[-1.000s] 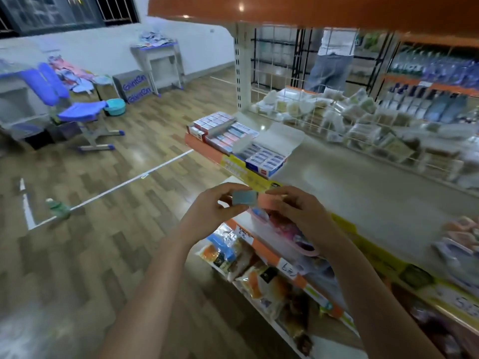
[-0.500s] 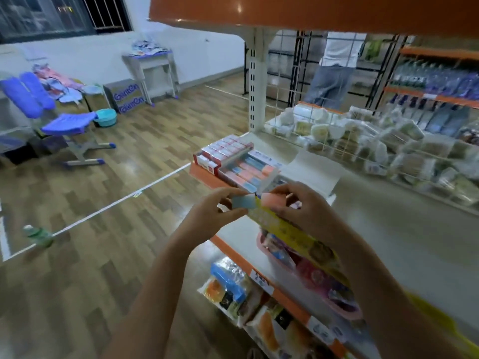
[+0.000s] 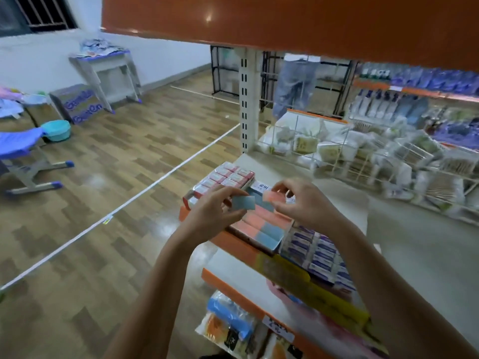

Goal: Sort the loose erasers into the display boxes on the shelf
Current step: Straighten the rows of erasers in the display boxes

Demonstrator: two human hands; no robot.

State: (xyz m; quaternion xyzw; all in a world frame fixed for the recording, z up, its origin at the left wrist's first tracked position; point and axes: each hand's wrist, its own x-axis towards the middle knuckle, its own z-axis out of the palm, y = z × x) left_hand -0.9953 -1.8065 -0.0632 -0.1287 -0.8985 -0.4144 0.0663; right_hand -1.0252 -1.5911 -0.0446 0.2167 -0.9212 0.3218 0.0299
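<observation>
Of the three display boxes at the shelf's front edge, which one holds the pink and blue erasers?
The middle display box, directly beneath both hands. The left box holds pink-and-white wrapped erasers; the right box holds purple-and-white wrapped ones.

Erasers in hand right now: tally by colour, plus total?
Blue eraser, pinched by the left hand: 1
Pink eraser, pinched by the right hand: 1
Total: 2
</observation>
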